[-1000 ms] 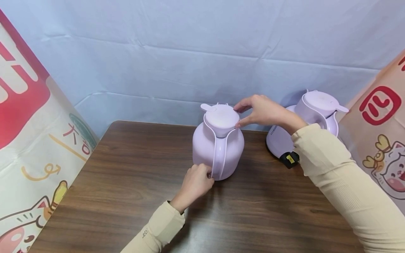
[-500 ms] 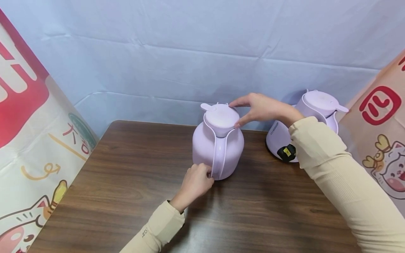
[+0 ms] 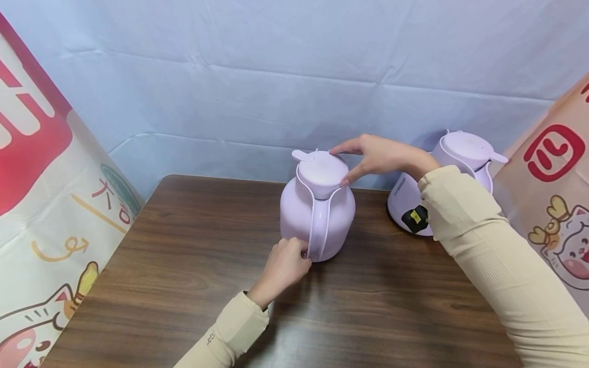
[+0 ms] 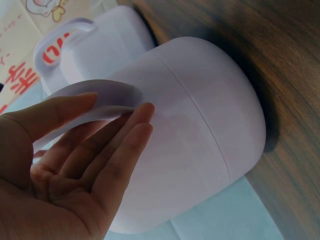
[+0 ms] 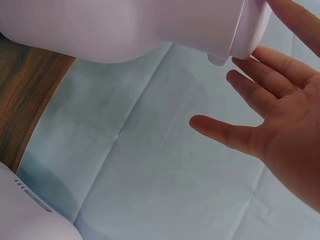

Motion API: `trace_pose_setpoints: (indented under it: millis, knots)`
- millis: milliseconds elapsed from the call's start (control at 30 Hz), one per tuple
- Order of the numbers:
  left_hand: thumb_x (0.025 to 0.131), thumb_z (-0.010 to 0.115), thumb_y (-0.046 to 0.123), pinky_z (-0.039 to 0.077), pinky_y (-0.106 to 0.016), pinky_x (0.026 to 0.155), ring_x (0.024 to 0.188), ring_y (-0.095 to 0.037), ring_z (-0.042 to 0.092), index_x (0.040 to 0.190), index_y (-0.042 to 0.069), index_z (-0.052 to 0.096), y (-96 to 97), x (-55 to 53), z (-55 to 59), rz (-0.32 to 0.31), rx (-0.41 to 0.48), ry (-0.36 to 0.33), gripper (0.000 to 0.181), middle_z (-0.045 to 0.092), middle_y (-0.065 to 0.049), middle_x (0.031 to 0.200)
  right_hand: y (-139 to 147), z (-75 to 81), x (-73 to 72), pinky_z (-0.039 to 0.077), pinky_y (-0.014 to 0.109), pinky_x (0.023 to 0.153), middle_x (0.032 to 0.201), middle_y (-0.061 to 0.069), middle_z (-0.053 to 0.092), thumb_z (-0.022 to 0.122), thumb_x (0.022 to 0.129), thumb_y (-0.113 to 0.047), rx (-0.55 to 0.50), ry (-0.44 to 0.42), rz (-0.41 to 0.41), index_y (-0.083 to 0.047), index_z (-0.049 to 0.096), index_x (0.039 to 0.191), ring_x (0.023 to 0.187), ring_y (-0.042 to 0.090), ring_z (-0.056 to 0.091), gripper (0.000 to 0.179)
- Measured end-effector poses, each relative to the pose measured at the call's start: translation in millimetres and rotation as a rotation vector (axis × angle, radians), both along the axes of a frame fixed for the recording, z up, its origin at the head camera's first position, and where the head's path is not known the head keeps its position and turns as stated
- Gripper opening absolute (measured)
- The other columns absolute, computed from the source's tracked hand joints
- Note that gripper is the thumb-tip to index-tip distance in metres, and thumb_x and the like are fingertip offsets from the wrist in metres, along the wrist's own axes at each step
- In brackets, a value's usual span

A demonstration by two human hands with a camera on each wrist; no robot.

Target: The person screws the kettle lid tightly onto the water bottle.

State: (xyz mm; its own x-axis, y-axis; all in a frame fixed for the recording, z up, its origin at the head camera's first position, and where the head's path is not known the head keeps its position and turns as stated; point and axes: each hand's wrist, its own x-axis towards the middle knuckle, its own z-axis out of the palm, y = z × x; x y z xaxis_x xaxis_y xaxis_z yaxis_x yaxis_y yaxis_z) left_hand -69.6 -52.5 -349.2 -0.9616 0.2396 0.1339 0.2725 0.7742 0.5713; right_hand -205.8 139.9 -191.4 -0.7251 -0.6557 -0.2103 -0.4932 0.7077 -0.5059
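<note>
A lilac thermos jug (image 3: 294, 209) stands upright on the wooden table, its handle toward me. My left hand (image 3: 284, 260) holds the lower part of the handle (image 3: 319, 225); in the left wrist view the thumb lies on one side of it and the fingers on the other. My right hand (image 3: 379, 156) grips the edge of the round lid (image 3: 324, 171) from the right, thumb at the near side and fingers at the far side. In the right wrist view several fingertips (image 5: 242, 62) meet the lid's rim, while one finger stands apart from it.
A second lilac jug (image 3: 469, 148) stands at the right, partly behind my right forearm. A small black object with a yellow label (image 3: 415, 220) shows beside the right sleeve. A pale blue cloth (image 3: 239, 76) hangs behind the table (image 3: 207, 220), with printed banners (image 3: 566, 214) at both sides.
My right hand has shifted a little left and away from me, with its fingers farther round the lid's back edge. The left hand and the jug stay in place.
</note>
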Motion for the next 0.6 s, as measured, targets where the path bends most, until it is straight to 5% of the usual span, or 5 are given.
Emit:
trace_pose_setpoints:
  millis: [600]
  knots:
    - [0.067, 0.064, 0.005, 0.032, -0.028, 0.043, 0.047, -0.015, 0.034, 0.048, 0.016, 0.036, 0.6, 0.4, -1.2, 0.005, 0.005, 0.004, 0.035, 0.028, 0.008, 0.047, -0.4, -1.3, 3.1, 0.025, 0.048, 0.101, 0.131, 0.015, 0.048, 0.077, 0.071, -0.024, -0.01, 0.019, -0.002, -0.001, 0.049, 0.129, 0.127, 0.032, 0.034, 0.068]
